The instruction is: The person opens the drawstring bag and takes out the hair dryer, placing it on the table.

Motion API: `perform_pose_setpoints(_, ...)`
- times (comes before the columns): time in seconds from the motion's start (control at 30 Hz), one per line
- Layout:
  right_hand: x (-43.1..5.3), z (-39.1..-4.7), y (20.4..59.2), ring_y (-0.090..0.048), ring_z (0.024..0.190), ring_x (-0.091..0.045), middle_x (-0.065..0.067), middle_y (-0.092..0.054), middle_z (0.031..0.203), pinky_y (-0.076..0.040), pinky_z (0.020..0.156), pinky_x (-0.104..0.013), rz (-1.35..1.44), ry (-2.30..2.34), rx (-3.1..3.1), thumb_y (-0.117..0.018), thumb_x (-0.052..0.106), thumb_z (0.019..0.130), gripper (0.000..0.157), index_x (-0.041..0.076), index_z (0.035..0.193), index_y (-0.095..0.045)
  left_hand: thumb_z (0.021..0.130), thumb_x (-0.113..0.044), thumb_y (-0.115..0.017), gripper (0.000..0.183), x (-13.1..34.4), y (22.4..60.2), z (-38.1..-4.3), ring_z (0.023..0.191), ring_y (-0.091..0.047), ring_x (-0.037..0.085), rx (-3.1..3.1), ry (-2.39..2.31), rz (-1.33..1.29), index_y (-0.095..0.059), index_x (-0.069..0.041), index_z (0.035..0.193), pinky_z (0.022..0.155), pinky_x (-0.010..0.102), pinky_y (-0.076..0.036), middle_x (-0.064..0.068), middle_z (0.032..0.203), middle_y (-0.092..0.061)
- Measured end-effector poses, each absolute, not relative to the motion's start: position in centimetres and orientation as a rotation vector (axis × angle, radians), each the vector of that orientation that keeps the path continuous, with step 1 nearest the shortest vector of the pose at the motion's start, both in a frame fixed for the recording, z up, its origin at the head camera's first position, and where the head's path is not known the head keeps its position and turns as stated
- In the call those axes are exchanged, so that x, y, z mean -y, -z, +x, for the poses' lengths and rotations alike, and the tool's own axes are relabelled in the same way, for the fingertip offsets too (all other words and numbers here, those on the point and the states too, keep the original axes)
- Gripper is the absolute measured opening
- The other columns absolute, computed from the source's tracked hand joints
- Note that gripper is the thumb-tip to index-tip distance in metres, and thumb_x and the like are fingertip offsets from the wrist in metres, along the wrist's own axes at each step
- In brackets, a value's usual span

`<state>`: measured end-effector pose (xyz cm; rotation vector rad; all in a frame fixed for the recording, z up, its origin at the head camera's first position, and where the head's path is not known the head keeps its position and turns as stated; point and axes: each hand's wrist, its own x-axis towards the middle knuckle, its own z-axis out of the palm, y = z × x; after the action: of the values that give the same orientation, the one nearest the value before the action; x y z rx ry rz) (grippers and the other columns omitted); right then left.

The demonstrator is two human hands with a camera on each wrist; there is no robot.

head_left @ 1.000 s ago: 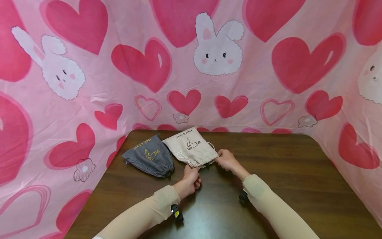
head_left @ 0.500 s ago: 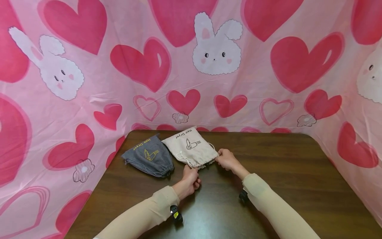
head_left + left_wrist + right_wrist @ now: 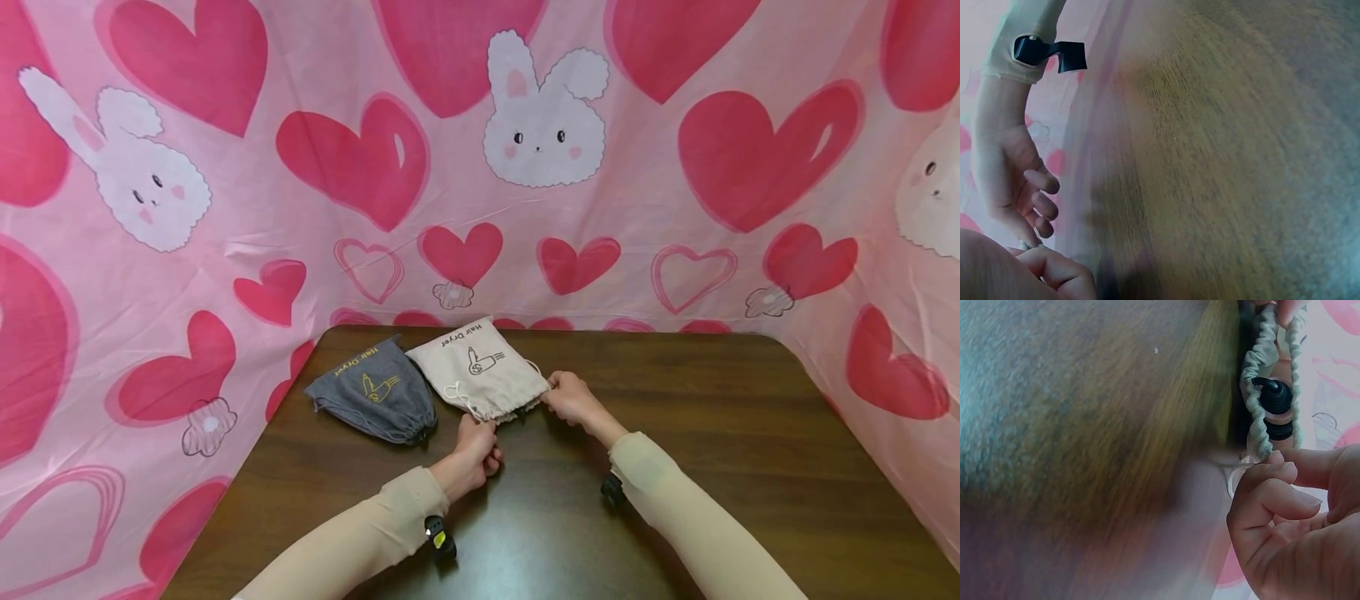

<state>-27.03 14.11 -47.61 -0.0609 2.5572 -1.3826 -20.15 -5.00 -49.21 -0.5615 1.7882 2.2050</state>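
Observation:
A cream drawstring bag printed "Hair Dryer" with a dryer drawing lies on the table, its mouth facing me. My left hand pinches the left side of the mouth. My right hand pinches the right side between thumb and fingers. In the right wrist view the gathered rim is held apart, and a black rounded part with pinkish sections shows inside; the rest of the contents is hidden. A white cord loop hangs by the right fingers.
A dark grey drawstring bag with yellow "Hair Dryer" print lies left of the cream one, close beside it. Both rest toward the far left of the brown wooden table. A pink curtain with hearts and rabbits surrounds the table's back and sides.

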Motion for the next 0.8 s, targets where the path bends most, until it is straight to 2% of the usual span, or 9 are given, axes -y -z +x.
perform_pose_setpoints(0.4,-14.25,-27.13,47.70,-0.042,0.052,-0.015,-0.010,-0.058,0.074,-0.033,0.044,-0.026,-0.046,1.398,-2.535,-0.060,0.007,0.099,0.006,0.002,0.098,-0.057,0.112,-0.007,-0.044,0.021,5.36,49.02,-19.89,0.051,-0.040,0.010,-1.798,-2.190,-0.567,-0.036,-0.003,0.131,0.042,0.017,-0.031,0.011,0.089,-0.043)
perform_pose_setpoints(0.8,-14.19,-27.27,47.88,-0.043,0.052,-0.015,-0.010,-0.059,0.074,-0.034,0.044,-0.026,-0.039,1.397,-2.540,-0.060,0.007,0.099,0.006,0.002,0.097,-0.057,0.111,-0.006,-0.044,0.023,5.62,48.85,-19.80,0.052,-0.039,0.010,-1.787,-2.198,-0.551,-0.036,-0.003,0.133,0.042,0.017,-0.030,0.008,0.087,-0.041)
